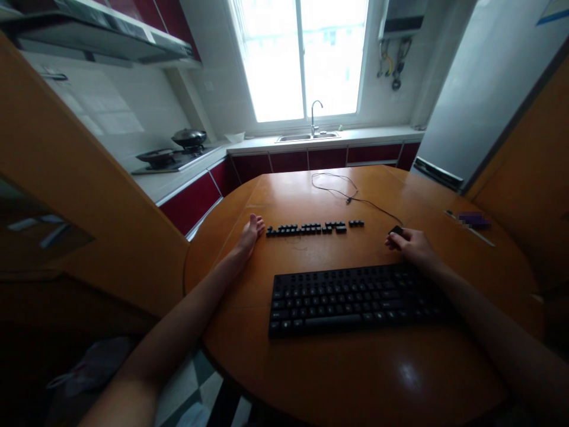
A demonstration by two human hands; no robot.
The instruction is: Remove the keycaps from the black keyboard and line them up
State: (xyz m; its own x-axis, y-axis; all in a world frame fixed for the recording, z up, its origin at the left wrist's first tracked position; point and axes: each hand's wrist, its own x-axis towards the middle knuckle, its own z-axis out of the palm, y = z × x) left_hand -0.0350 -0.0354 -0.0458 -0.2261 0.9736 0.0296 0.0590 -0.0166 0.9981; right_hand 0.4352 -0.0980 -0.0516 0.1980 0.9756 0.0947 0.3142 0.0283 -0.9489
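Observation:
My left hand rests on its edge on the wooden table, thumb up and fingers loosely extended, holding nothing. It is beside the left end of two short rows of loose black keycaps. In my right hand, the thumb and fingers pinch a small black block-like piece whose exact kind I cannot make out. A thin dark cable runs up to that hand from a loose coil. Nearer to me lies a black keyboard, its right part under my right forearm. Its upper rows seem to show bare key switches.
The round wooden table fills the middle. At its right lie a purple item and a thin pale stick. Beyond are a counter with a sink, a stove with pans, and a fridge.

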